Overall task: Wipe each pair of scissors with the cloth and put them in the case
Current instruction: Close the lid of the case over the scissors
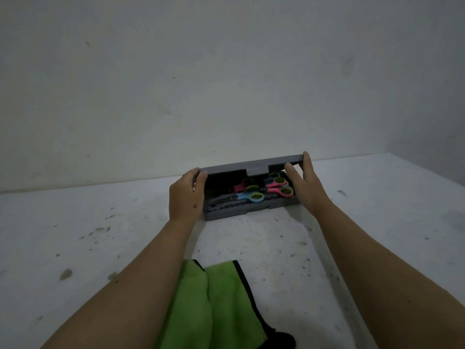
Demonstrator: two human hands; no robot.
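A grey case [251,210] sits on the white table, its lid [234,167] tilted partway down over the tray. Inside lie several scissors: a blue pair with green rings [247,196] at the front and pink pairs [279,189] behind and to the right. My left hand [185,195] grips the lid's left end. My right hand [303,182] holds the lid's right end, fingers over its edge. The green cloth [201,306] with black trim lies crumpled near me between my forearms.
The white table [75,235] is speckled with dark stains. A pale wall [226,84] rises right behind the case. The table's right edge runs along a corner at the far right.
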